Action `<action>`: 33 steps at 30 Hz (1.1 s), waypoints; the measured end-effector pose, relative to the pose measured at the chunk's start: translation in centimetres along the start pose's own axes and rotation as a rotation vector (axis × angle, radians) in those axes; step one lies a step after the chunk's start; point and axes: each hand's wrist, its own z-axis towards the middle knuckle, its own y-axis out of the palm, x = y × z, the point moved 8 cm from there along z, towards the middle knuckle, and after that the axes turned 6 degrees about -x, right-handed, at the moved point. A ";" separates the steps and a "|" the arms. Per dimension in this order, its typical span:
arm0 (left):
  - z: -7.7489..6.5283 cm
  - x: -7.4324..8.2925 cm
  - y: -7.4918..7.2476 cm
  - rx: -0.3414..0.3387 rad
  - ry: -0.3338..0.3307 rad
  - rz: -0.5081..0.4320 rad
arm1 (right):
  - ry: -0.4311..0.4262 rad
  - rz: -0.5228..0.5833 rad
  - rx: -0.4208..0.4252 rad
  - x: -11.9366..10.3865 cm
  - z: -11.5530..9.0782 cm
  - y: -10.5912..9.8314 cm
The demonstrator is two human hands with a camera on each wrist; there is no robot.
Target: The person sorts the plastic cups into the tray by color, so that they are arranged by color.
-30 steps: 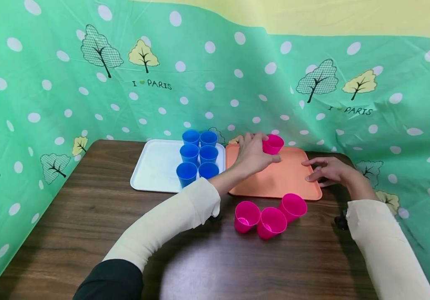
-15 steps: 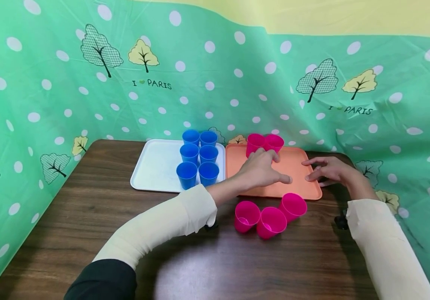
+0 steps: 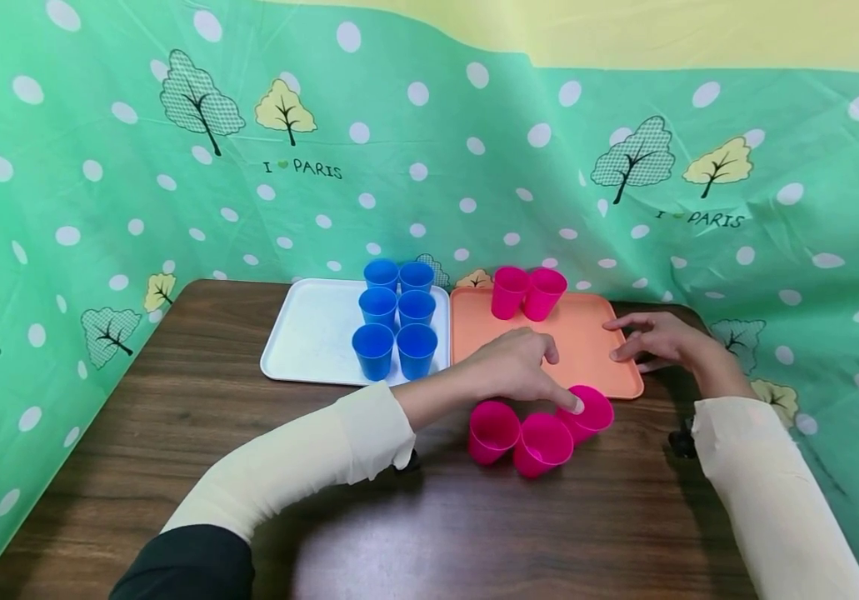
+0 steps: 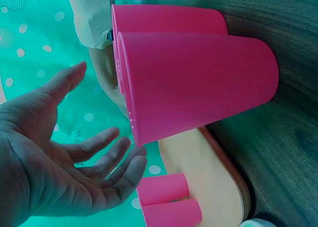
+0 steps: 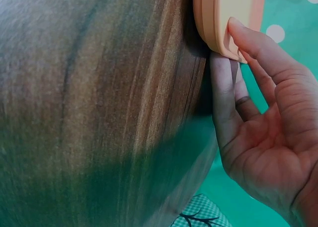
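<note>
My left hand hovers over the front edge of the orange tray, fingers spread and holding nothing. Beside it on the table stand three pink cups, and its thumb overlaps the rim of the right-hand cup in the head view. The left wrist view shows this hand's curved fingers at the mouth of the nearest pink cup. My right hand pinches the tray's right edge, thumb on top and fingers against the side and underneath. At the tray's back, two pink cups stand side by side.
Left of the orange tray lies a white tray with several blue cups in two columns along its right side. The dark wood table backs onto a green dotted curtain.
My left hand has released a pink cup at the tray's back, left of the other one, and come forward to the three front cups. The right hand stays at the tray's edge.
</note>
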 end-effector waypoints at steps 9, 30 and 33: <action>-1.2 -0.5 0.3 -0.056 -0.015 0.030 | -0.006 0.011 0.001 0.2 0.4 0.0; -4.4 -2.9 0.4 -0.106 -0.027 0.044 | -0.007 0.004 0.002 0.1 0.6 -0.4; -4.7 -2.9 0.6 -0.112 -0.039 0.081 | -0.008 0.005 0.006 0.1 0.5 -0.3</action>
